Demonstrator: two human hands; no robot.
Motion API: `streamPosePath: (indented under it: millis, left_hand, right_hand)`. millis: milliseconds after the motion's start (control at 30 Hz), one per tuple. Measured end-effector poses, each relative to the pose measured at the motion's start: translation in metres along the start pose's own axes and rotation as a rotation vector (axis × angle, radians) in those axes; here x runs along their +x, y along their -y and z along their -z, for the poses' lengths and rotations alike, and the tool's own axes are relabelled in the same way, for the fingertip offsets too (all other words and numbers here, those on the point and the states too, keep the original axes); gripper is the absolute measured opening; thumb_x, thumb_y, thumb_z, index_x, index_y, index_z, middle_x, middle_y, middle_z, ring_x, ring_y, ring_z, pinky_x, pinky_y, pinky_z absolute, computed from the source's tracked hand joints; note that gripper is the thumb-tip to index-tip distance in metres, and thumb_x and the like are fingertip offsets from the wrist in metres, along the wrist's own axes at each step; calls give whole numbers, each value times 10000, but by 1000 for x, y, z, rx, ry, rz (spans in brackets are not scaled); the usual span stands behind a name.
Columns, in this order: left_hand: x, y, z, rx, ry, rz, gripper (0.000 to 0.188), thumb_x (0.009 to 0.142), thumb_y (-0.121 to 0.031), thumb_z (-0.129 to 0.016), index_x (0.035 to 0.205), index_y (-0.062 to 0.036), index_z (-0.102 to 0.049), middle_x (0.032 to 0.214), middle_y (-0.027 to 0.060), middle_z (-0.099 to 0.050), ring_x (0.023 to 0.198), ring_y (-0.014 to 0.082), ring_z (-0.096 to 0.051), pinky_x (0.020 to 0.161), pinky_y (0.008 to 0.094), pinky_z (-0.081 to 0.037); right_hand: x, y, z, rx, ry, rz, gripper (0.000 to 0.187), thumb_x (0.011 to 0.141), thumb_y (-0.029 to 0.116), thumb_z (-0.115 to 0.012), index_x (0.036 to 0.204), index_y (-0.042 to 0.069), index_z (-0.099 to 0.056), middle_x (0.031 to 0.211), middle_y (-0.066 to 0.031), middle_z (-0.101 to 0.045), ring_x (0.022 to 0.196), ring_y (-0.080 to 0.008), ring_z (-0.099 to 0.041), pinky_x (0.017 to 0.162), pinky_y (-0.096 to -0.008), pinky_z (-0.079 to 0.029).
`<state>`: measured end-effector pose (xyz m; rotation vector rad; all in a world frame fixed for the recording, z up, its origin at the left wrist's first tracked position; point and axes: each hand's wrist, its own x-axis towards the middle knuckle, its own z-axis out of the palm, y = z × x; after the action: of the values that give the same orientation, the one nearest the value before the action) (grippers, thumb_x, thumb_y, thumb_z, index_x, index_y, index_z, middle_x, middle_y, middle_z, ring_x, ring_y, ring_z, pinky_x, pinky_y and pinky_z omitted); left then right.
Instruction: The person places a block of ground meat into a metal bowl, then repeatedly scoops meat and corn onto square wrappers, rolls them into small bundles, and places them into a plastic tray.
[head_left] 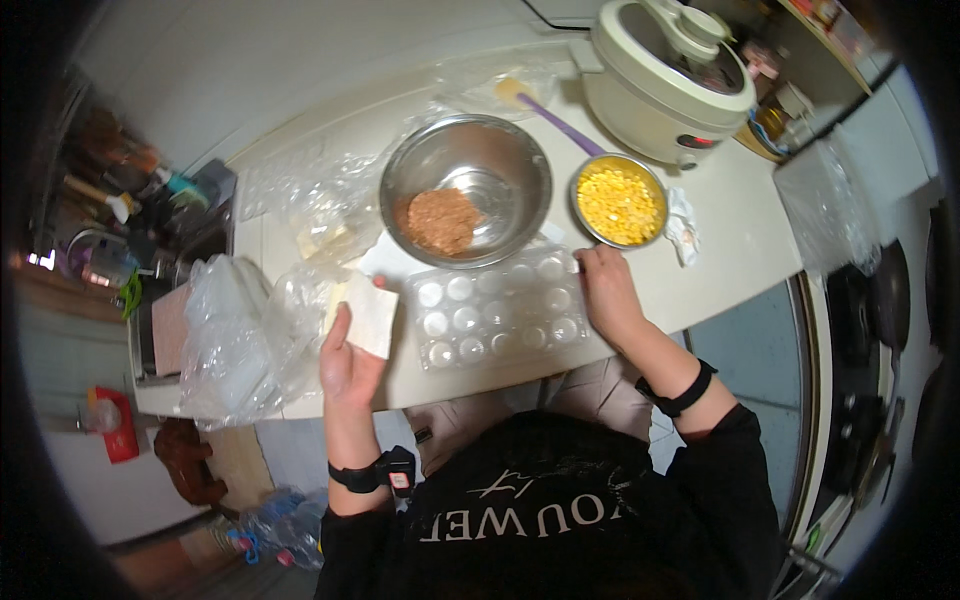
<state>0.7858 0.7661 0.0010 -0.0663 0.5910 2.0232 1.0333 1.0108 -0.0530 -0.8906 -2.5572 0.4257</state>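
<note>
A pale square dough wrapper [372,318] rests across the fingers of my left hand [347,365], with the thumb bent over its left side. To its right lies a clear plastic tray [500,310] with rows of round hollows. My right hand [610,290] has its fingers curled at the far right corner of that tray, seemingly pinching its edge. Behind the tray stands a large steel bowl [470,130] with a lump of minced meat [443,220] in it. A smaller steel bowl [577,205] of yellow corn kernels [618,203] sits just beyond my right hand.
A cream electric cooker [660,85] takes up the back right of the counter. A spatula with a purple handle [560,122] lies beside the corn bowl, near a crumpled white tissue [682,228]. Clear plastic bags [240,330] spread over the left side. Pans [885,300] hang at far right.
</note>
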Motion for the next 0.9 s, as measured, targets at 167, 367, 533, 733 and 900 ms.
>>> streamPosePath:
  millis: [167,367,533,733,900]
  left_hand:
    - [21,-25,-20,170,-2,10,494,1030,-250,-343,1435,24,-274,1428,217,-406,1317,309,-419,1090,423,-381]
    - [78,-35,-32,187,71,-34,513,1033,-244,-324,1427,73,-237,1419,255,-396,1320,327,-408,1108,412,-356]
    - [109,-25,-12,128,167,-66,514,1030,-232,-331,1433,68,-223,1452,267,-336,1338,335,-379,1130,427,-321]
    - [114,-16,18,57,172,-11,522,1023,-242,-367,1422,73,-250,1419,267,-387,1317,341,-405,1122,429,-327]
    - [110,-8,15,136,-20,-86,466,1020,-272,-406,1360,47,-390,1320,180,-516,1213,290,-509,1059,408,-392]
  right_hand:
    - [-2,0,2,92,120,-209,174,752,7,-644,913,-3,-578,941,-195,-568,944,-368,-543,835,-431,-452]
    - [0,13,4,-42,122,-260,158,751,14,-654,895,4,-592,925,-208,-587,935,-371,-553,848,-422,-459]
    - [0,9,6,-98,174,-264,183,749,32,-641,886,-59,-561,919,-256,-601,883,-391,-594,767,-458,-503]
    - [-6,13,16,72,66,-287,126,785,22,-612,906,-1,-585,936,-222,-589,903,-395,-566,814,-445,-467]
    - [-18,26,58,-73,17,-299,118,844,10,-556,955,-12,-523,928,-233,-548,869,-417,-551,755,-475,-453]
